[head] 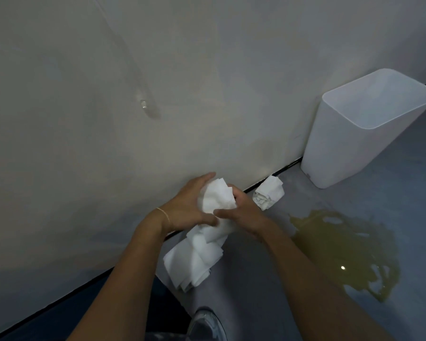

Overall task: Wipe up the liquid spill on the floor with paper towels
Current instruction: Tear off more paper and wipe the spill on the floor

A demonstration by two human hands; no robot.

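A yellowish liquid spill (344, 249) spreads over the grey floor at the right. My left hand (187, 207) and my right hand (241, 212) together grip a bunch of white paper towels (217, 198) above the floor near the wall. A long tail of the same towels (194, 259) hangs down from my hands. Both hands are left of the spill and do not touch it. A second crumpled wad of paper towel (268, 193) lies on the floor by the wall's base.
A white plastic waste bin (349, 143) stands against the wall beyond the spill. The pale wall (108, 119) fills the left and top of the view. My shoe (207, 323) is at the bottom centre on the grey floor (256, 291).
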